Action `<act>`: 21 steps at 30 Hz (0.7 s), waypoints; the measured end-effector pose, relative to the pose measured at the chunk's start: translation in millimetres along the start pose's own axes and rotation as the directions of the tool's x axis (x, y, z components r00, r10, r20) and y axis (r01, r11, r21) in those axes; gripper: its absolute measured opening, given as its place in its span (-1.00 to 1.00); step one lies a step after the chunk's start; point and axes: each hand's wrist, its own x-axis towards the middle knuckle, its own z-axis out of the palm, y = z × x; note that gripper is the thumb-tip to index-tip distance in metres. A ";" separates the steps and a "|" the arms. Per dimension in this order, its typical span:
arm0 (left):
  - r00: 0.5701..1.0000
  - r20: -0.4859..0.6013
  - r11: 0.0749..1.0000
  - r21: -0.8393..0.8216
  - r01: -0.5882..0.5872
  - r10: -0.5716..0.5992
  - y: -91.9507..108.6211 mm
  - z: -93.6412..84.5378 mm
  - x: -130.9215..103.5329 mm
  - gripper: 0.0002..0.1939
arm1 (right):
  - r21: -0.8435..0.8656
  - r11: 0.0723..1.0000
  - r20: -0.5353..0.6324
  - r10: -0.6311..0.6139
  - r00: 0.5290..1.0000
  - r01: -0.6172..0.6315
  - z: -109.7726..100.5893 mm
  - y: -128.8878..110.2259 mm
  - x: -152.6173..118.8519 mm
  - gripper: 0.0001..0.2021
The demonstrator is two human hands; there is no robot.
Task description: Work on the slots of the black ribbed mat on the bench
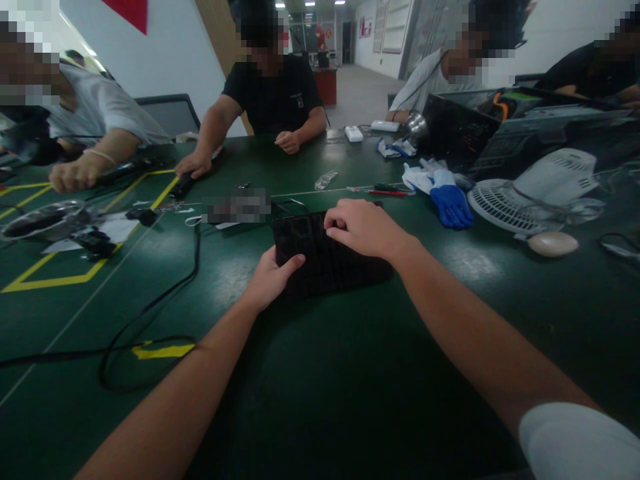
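Observation:
A flat black rectangular panel [320, 267] lies tilted above the green table [320, 373] near the middle of the view. My left hand [274, 275] grips its left edge, with the thumb on top and the other fingers hidden behind. Over the upper part of the panel, my right hand [363, 227] is closed, its thumb and curled index finger together. Whether anything small sits between those fingers cannot be made out.
Black cables [193, 270] loop at left. Beyond the panel are red-handled tools [387, 193]. Blue gloves [451, 203] and a white fan part [500, 203] lie at right. A metal ring [43, 220] is far left. Several people sit around the table.

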 end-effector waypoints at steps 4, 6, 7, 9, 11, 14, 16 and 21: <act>1.000 0.008 1.000 -0.003 0.002 -0.002 -0.2 -0.3 0.7 -0.46 | -0.001 1.000 -0.001 0.003 1.000 -0.003 0.2 -0.2 0.3 -0.81; 1.000 0.010 1.000 -0.002 0.000 0.000 -0.4 -0.5 0.5 -0.46 | 0.003 1.000 -0.001 0.004 1.000 -0.004 0.7 0.5 0.4 -0.80; 1.000 0.008 1.000 -0.001 -0.001 0.001 -0.6 -0.5 0.4 -0.46 | 0.007 1.000 0.000 0.003 1.000 -0.003 1.0 1.1 0.5 -0.80; 1.000 0.002 1.000 0.002 0.000 0.000 -1.1 -0.7 0.1 -0.47 | 0.016 1.000 0.001 -0.003 1.000 0.003 1.6 2.7 0.6 -0.79; 1.000 -0.004 1.000 0.006 0.004 -0.004 -1.4 -0.6 -0.1 -0.47 | 0.028 1.000 -0.002 -0.011 1.000 0.011 2.0 4.5 0.8 -0.78; 1.000 -0.004 1.000 0.009 0.008 -0.008 -0.9 -0.2 -0.4 -0.47 | 0.047 0.999 0.005 -0.021 1.000 0.021 1.5 6.6 1.1 -0.76; 1.000 -0.005 1.000 0.007 0.013 -0.013 0.1 0.1 -0.6 -0.46 | 0.054 0.998 0.013 -0.027 1.000 0.027 0.6 7.2 1.2 -0.76; 1.000 0.002 1.000 0.009 0.027 -0.027 2.1 -0.1 -1.4 -0.47 | 0.061 0.997 0.011 -0.040 0.999 0.039 -0.2 8.4 1.4 -0.75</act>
